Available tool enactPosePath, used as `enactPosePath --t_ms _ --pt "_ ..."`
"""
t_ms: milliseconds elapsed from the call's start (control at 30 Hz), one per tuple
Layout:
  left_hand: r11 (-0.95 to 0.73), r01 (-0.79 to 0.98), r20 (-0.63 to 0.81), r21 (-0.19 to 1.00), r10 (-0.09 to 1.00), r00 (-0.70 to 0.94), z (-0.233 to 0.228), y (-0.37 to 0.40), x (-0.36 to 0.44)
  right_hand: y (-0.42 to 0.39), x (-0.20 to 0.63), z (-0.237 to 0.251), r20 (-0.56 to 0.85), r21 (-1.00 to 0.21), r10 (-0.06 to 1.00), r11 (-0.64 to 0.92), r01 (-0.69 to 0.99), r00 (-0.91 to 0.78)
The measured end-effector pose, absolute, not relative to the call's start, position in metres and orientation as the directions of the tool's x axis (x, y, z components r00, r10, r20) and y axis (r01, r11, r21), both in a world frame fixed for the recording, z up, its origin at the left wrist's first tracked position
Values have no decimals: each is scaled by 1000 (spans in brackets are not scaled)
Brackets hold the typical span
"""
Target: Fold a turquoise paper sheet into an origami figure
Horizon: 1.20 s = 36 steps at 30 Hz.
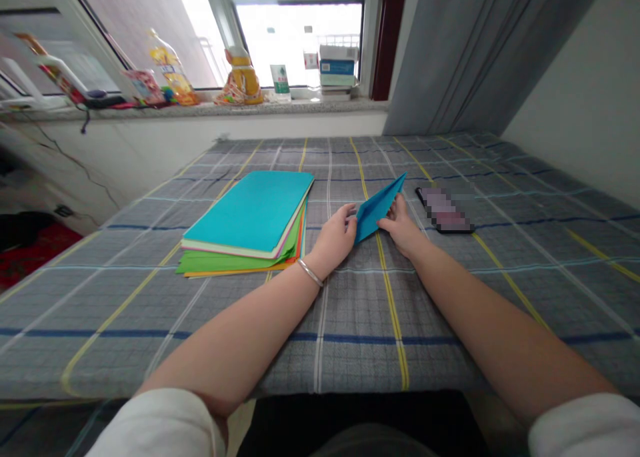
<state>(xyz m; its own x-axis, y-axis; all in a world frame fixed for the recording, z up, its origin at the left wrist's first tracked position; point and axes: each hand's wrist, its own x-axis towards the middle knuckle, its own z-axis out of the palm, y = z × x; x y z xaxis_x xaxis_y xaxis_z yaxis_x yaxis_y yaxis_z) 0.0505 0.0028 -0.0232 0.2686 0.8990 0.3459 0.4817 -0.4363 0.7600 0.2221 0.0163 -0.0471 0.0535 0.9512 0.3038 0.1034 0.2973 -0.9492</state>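
A folded sheet of blue paper (376, 209) is held up at a tilt just above the checked cloth, between both hands. My right hand (400, 227) pinches its right side, thumb in front and fingers behind. At the paper's left end is my left hand (340, 233), fingers curled and touching the edge; a silver bangle (311, 273) circles that wrist. Left of the hands lies a stack of coloured paper (250, 210), blue on top, with white, green and orange sheets showing below.
A phone (447, 210), its screen blurred out, lies right of my right hand. Grey checked cloth (350, 363) covers the surface. Along the windowsill (200, 110) stand a yellow bottle (170, 67), a yellow jar (245, 77), a cup (281, 82) and stacked boxes (338, 67). A grey curtain (460, 50) hangs at right.
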Motion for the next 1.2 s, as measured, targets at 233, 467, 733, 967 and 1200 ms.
enactPosePath --t_ms 233,467,733,967,1200 --pt "-409 456 293 790 906 305 -23 10 42 10 228 -37 299 -937 953 282 205 53" --pt "-202 178 124 963 920 373 -25 10 46 10 236 -31 338 -902 938 300 311 75" --pt "-78 87 43 993 937 348 -18 4 48 4 231 -30 345 -912 935 354 206 -79" --pt "-256 315 167 914 944 283 -25 23 30 8 234 -37 353 -893 933 360 269 -74" --pt "-397 511 240 762 906 348 -23 26 20 4 239 -35 398 -789 917 357 501 -27"
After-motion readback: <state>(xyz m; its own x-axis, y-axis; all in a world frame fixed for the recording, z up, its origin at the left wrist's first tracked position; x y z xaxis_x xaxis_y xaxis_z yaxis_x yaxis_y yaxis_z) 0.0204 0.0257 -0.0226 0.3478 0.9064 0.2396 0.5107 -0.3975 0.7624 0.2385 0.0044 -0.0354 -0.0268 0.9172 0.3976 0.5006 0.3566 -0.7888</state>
